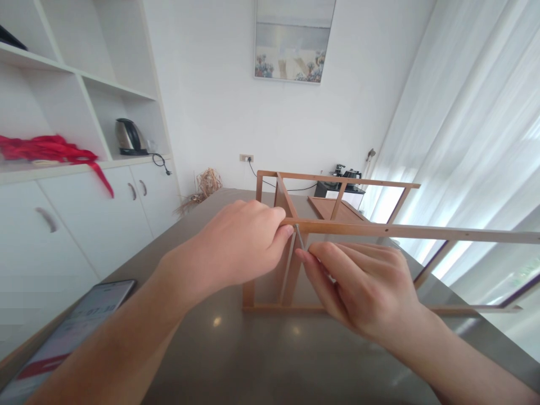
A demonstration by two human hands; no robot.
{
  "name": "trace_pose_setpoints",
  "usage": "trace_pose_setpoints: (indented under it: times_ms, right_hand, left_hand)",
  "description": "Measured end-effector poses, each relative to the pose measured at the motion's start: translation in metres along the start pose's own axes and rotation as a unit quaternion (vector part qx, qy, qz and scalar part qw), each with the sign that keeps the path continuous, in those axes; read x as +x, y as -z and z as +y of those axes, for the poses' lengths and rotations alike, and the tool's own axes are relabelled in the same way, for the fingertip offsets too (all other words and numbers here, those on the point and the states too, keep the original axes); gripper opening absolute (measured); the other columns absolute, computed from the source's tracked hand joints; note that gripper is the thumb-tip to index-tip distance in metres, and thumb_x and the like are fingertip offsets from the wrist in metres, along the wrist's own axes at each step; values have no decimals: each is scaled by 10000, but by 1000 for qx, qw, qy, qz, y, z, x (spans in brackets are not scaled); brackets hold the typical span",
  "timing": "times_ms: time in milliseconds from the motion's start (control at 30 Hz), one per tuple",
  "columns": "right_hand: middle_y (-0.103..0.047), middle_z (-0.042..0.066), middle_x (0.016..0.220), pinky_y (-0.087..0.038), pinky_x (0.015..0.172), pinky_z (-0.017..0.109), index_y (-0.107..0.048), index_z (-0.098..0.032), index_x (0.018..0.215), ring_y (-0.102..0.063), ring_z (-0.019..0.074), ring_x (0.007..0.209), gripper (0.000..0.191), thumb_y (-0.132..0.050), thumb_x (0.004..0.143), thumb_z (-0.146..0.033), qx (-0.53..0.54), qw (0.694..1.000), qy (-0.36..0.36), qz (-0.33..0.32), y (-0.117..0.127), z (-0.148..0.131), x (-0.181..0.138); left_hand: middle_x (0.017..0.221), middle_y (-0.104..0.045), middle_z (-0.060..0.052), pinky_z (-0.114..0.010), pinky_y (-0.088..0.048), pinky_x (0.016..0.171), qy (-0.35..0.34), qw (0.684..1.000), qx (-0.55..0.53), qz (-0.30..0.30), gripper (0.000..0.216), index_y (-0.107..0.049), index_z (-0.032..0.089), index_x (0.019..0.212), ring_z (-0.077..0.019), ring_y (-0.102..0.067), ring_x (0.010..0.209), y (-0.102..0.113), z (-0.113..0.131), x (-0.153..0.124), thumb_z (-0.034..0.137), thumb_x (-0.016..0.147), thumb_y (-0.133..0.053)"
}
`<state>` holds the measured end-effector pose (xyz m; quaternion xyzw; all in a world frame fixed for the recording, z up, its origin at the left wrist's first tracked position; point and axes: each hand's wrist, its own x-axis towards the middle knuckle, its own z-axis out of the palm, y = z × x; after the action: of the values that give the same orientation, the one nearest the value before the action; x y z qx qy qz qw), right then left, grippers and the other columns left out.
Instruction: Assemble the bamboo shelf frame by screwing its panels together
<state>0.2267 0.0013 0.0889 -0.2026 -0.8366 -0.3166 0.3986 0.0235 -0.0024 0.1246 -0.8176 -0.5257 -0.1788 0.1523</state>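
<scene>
A light wooden frame (379, 229) made of thin rails and upright panels stands on the grey table (236, 360). My left hand (240, 247) is closed round the near end of the frame's top rail. My right hand (363, 284) pinches a thin metal tool (298, 236), like a hex key, whose upper end meets the underside of that rail beside my left fingers. Both forearms reach in from the bottom edge of the picture.
A phone (76, 332) lies face up near the table's left edge. White cabinets with shelves hold a kettle (129, 136) and red cloth (50, 151) on the left. White curtains (472, 124) hang on the right. A low stand with a dark appliance (343, 175) sits by the far wall.
</scene>
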Motion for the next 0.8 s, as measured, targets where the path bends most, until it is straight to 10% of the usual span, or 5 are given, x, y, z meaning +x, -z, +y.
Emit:
trace_pose_setpoints:
  times_ms: [800]
  right_hand:
    - [-320,-67,540,-197,480,271,-419,-177,629,-210,79,501,376,-599,959,-188,7,1000,-13,-3,-1,-2,-1]
  left_hand:
    - [661,-617,-27,-357,-313,593,-2,1000,-3,0,390,-456,224,651,-208,-547,598,1,0,-1,352,1002,-346]
